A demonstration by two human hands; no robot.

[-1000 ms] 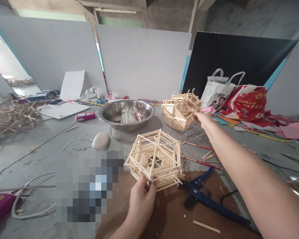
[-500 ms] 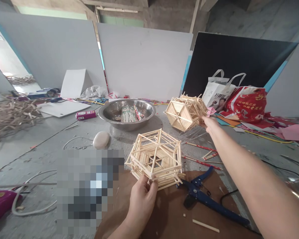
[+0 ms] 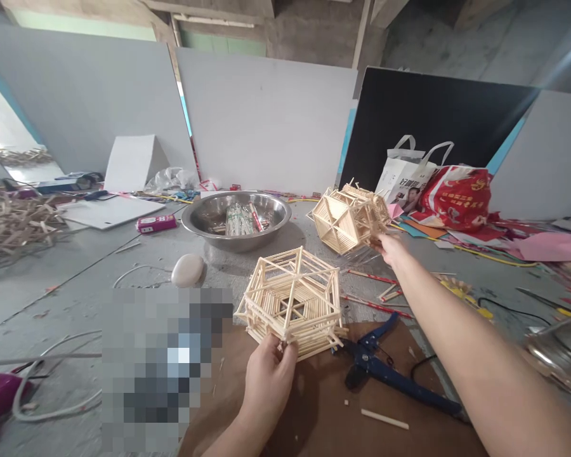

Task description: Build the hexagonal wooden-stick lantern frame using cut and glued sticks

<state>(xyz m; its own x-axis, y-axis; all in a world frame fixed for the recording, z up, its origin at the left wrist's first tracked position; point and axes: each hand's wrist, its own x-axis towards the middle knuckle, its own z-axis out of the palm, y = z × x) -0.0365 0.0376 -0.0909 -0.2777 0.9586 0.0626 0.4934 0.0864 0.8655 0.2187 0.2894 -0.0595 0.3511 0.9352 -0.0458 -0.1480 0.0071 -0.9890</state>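
My left hand (image 3: 269,381) pinches the near edge of a hexagonal frame built of wooden sticks (image 3: 292,301), which rests at the far edge of a brown sheet (image 3: 323,412). My right hand (image 3: 391,249) reaches out and grips a second stick-built hexagonal frame (image 3: 347,216), lifted and tilted so its flat face turns toward me. Blue pliers (image 3: 390,371) lie on the brown sheet just right of the near frame.
A steel bowl (image 3: 204,216) holding packed sticks stands behind the near frame. A pale oval stone (image 3: 187,270), loose white cable (image 3: 57,406), a stick heap (image 3: 14,222) at left, a red bag (image 3: 457,197), a white bag (image 3: 404,174) and coloured paper (image 3: 547,246) lie around.
My right hand has lifted the far stick frame off the floor and turned its flat face toward me, drawing it slightly nearer. My left hand and the near frame stayed put.
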